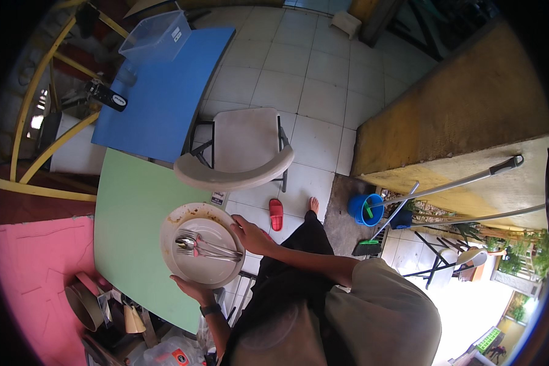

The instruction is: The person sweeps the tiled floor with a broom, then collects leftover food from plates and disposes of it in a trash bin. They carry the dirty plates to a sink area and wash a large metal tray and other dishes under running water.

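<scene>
Both hands hold a stack of pale plates (pixel 210 279) in front of my body, over the edge of a green tabletop (pixel 137 228). My left hand (pixel 194 290) grips the rim at the lower side and wears a dark band on its wrist. At the opposite side, my right hand (pixel 254 235) has its thumb on the rim and its fingers beneath. Brown food residue marks the larger plate's rim. Several metal forks and spoons (pixel 206 249) lie together on the smaller top plate. The undersides of the plates are hidden.
A folding chair (pixel 247 142) stands beside a blue tabletop (pixel 164 91) bearing a clear plastic bin (pixel 158 39) and a black bottle (pixel 107 96). A red slipper (pixel 276 215) lies near my bare foot (pixel 313 206). At right are a blue bucket (pixel 361 215), a broom (pixel 368 247) and long handles.
</scene>
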Motion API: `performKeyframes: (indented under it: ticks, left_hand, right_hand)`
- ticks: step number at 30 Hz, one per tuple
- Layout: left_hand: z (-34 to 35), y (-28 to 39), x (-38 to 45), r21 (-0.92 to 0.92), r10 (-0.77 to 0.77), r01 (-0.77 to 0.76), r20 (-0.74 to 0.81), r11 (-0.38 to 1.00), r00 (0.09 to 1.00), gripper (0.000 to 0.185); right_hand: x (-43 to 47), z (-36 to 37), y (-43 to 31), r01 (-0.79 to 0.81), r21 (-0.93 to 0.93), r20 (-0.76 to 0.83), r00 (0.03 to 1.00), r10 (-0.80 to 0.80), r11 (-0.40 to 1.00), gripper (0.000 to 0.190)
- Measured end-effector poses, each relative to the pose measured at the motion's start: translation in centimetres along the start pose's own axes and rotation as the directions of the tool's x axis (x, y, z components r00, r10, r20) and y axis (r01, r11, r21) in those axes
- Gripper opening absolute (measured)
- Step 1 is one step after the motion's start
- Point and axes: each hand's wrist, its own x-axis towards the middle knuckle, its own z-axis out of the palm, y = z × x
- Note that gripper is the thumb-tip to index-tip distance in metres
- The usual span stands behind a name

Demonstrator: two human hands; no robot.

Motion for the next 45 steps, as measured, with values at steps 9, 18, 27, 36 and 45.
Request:
performKeyframes:
  ticks: [9,18,27,36,45]
  left_hand:
    - [16.3,2.6,-9.2,-0.04,0.032,-0.031,0.03,0.999,0.999,0.06]
    - [37.0,5.7,-12.4,-0.034,0.103,-0.099,0.166,0.994,0.981,0.057]
    - [51.4,10.2,-9.1,-0.082,0.059,-0.044,0.196,0.996,0.979,0.052]
    - [72.0,13.2,1.8,-0.378,-0.043,0.352,0.627,0.856,0.778,0.05]
    - [100.2,23.2,13.6,-0.161,0.054,0.096,0.736,0.982,0.675,0.045]
  right_hand:
    - [1.6,-21.0,-5.3,0.031,-0.005,0.012,0.999,-0.031,1.0,0.037]
    - [6.4,-39.4,-6.8,-0.006,-0.008,-0.149,0.989,0.004,1.0,0.042]
    - [16.0,-48.6,-6.6,-0.002,0.055,-0.276,0.961,0.017,0.999,0.037]
    - [32.9,-61.7,-9.0,-0.01,0.197,-0.276,0.959,0.066,0.98,0.037]
    - [52.9,-77.4,-18.2,0.074,0.314,-0.452,0.888,0.08,0.947,0.035]
